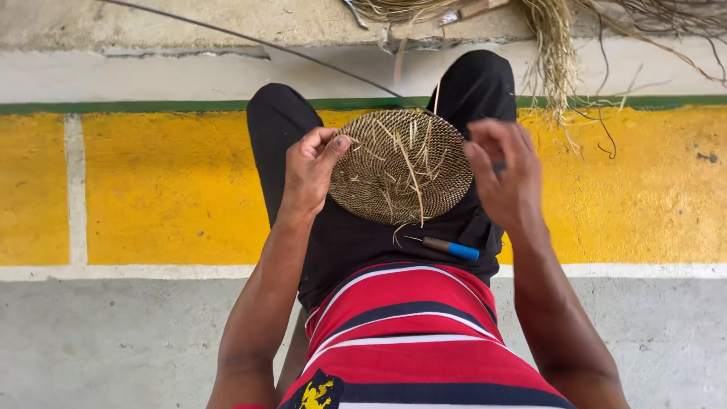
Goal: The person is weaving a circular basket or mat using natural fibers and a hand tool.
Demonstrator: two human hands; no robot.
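Straw-coloured woven disc [401, 167], round and coiled, rests tilted on the lap over black trousers [280, 129]; loose fibre ends stick out across its face

Head view:
- Left hand [312, 168] grips the disc at its left rim, thumb on the face and fingers curled shut behind the edge. Judged a steadying hold: it keeps the disc tilted up toward the eyes and stops it turning
- Right hand [506, 178] sits at the right rim. Fingers are bent and drawn close together near the edge, as if pinching a strand, but the strand itself is too thin to see, so whether they clamp anything cannot be told
- Awl [447, 247] with brown shaft, thin metal tip and blue handle lies on the lap just below the disc's lower edge, touching neither hand; probably parked there within easy reach
- Thin dark strand [250, 39] runs from the upper left corner down toward the disc's top edge
- Fibre bundle [553, 38], dry and pale, hangs over the concrete ledge [189, 23] at the top edge, beyond the knees and well apart from the disc
- Striped shirt [409, 326], red with dark and white bands, fills the bottom edge; a yellow patch shows on it
- Floor [166, 189] under the legs is painted yellow with white lines and a green strip; bare grey concrete nearer. No packages, labels or signs seen
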